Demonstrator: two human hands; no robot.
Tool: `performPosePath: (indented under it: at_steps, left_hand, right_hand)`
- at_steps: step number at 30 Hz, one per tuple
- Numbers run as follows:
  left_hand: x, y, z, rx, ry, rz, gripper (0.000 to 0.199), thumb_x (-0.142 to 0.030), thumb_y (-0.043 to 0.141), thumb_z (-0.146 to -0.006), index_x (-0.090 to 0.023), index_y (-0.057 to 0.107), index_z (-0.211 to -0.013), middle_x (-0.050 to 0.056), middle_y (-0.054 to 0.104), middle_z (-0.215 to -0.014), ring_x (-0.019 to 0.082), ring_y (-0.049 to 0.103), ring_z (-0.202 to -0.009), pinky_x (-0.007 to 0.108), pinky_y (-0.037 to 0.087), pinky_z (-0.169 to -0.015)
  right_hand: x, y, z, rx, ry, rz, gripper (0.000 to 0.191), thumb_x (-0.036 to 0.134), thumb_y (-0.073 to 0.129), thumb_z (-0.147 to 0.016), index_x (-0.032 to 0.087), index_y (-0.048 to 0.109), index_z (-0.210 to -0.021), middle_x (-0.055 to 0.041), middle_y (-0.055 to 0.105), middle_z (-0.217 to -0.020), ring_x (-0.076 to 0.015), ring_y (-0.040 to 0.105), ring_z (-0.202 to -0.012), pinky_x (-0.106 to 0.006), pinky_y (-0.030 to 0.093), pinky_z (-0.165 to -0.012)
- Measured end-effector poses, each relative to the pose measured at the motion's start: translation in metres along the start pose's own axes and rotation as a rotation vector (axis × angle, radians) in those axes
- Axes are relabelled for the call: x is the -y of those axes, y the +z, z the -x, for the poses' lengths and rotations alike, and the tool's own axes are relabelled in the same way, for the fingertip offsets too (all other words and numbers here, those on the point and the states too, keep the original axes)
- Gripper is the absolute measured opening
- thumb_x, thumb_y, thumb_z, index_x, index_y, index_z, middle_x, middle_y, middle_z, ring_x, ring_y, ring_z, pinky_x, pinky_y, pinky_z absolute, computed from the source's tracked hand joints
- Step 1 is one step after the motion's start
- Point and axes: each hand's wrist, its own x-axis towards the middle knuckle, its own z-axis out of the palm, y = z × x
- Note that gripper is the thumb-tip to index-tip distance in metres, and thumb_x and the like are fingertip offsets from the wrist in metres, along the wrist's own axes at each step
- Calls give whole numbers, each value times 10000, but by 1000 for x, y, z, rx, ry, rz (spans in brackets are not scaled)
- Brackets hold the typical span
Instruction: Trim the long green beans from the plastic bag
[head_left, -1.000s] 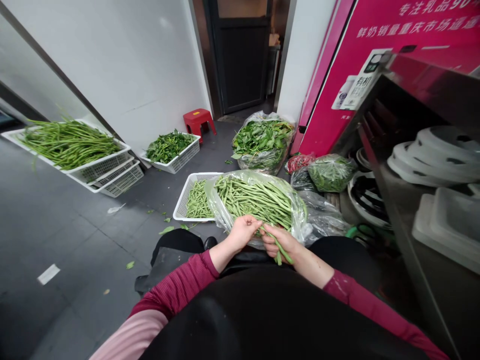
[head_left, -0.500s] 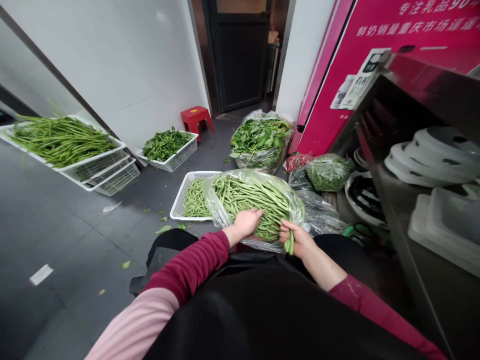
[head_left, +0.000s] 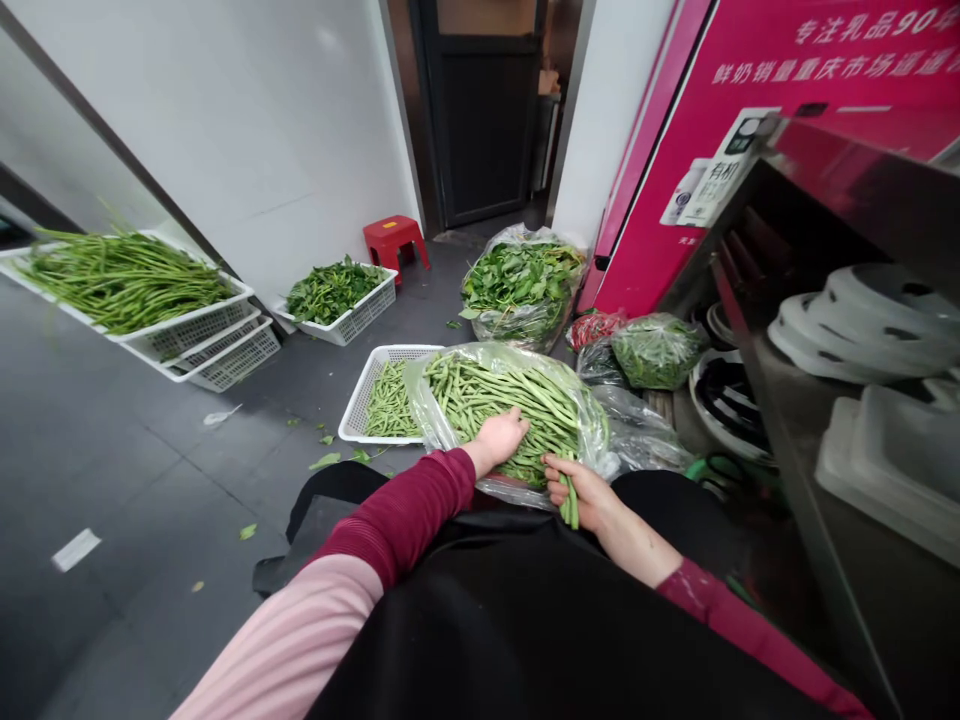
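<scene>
Long green beans [head_left: 517, 385] fill a clear plastic bag [head_left: 427, 400] that lies open in front of my lap. My left hand [head_left: 501, 440] rests on the near side of the pile, its fingers curled down among the beans. Whatever its fingertips pinch is hidden. At the bag's near right edge, my right hand [head_left: 586, 494] is closed round a small bunch of green beans [head_left: 570, 508], whose ends hang below the fingers. A white basket [head_left: 352, 410] with shorter bean pieces [head_left: 391, 400] stands left of the bag, partly covered by it.
Behind the bag sits a sack of leafy greens [head_left: 525, 275]. Stacked baskets with long green stems [head_left: 135, 280], a basket of leaves [head_left: 334, 290] and a red stool [head_left: 394, 240] are to the left. A metal shelf [head_left: 795, 420] with white containers [head_left: 862, 320] flanks my right side.
My right hand has shifted left and slightly towards me, still holding the bunch of green beans. My left hand has moved only slightly on the pile.
</scene>
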Motion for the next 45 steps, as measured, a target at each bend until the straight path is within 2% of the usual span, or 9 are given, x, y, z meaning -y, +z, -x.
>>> performPosePath:
  at_steps: [6, 10, 13, 17, 20, 27, 34, 40, 45]
  left_hand:
    - [11, -22, 15, -249, 63, 139, 199, -250, 363, -846, -191, 542, -910, 53, 515, -871, 146, 534, -745, 253, 423, -626]
    - [16, -60, 13, -449, 75, 411, 179, -248, 417, -823, -174, 565, -892, 42, 539, -899, 124, 521, -804, 225, 410, -698]
    - [12, -94, 6, -514, 187, 592, 112, -204, 501, -764, -155, 591, -809, 24, 555, -816, 109, 512, -768, 213, 399, -704]
    - [13, -129, -2, -542, 7, 916, 98, -215, 600, -666, -122, 596, -695, -1, 548, -660, 87, 479, -601, 204, 387, -587]
    - [21, -140, -1, -560, -120, 1148, 181, -279, 613, -651, -107, 593, -704, -8, 550, -630, 76, 459, -564, 198, 371, -553]
    - [9, -102, 21, -229, -142, 1555, 322, -424, 543, -706, -104, 553, -678, -34, 469, -503, 51, 408, -443, 176, 340, -450]
    - [24, -89, 34, -330, -415, 1938, 241, -352, 478, -769, -127, 478, -681, -17, 481, -573, 50, 456, -422, 184, 392, -428]
    - [33, -73, 73, 167, -341, 1724, 205, -318, 591, -679, -129, 551, -748, -88, 315, -432, 14, 234, -306, 144, 154, -304]
    - [10, -60, 89, 261, -260, 1610, 385, -493, 547, -680, -122, 607, -765, -88, 261, -387, 26, 186, -320, 179, 115, -324]
  right_hand:
    - [-1, -8, -7, -98, -233, 160, 294, 246, 653, -621, 174, 525, -875, 85, 435, -494, -26, 323, -309, -163, 242, -308]
    - [11, 17, -21, -103, -455, 376, 373, 291, 641, -615, 189, 519, -952, 78, 474, -503, -47, 344, -310, -186, 259, -306]
    - [25, 44, -29, -64, -637, 580, 259, 292, 636, -616, 186, 518, -821, 92, 425, -408, -56, 342, -303, -194, 265, -326]
    - [44, 70, -28, -10, -760, 674, 208, 323, 617, -647, 203, 447, -660, 87, 389, -347, -71, 334, -291, -213, 256, -331]
    - [52, 76, -20, 39, -765, 667, 225, 372, 599, -676, 201, 457, -643, 78, 382, -345, -73, 327, -290, -215, 245, -321]
    - [43, 81, 2, 215, -507, 482, 271, 397, 634, -644, 173, 482, -654, 83, 389, -438, -39, 326, -301, -176, 270, -286]
    - [45, 62, 3, 90, -409, 237, 269, 396, 634, -661, 151, 536, -715, 79, 405, -441, -20, 300, -303, -157, 245, -290]
    - [56, 46, 4, 54, -408, 72, 247, 347, 659, -647, 151, 526, -718, 90, 374, -417, -22, 287, -317, -152, 256, -303]
    - [54, 44, 1, 35, -426, 77, 229, 351, 638, -666, 166, 513, -716, 90, 360, -428, -29, 276, -322, -163, 260, -301]
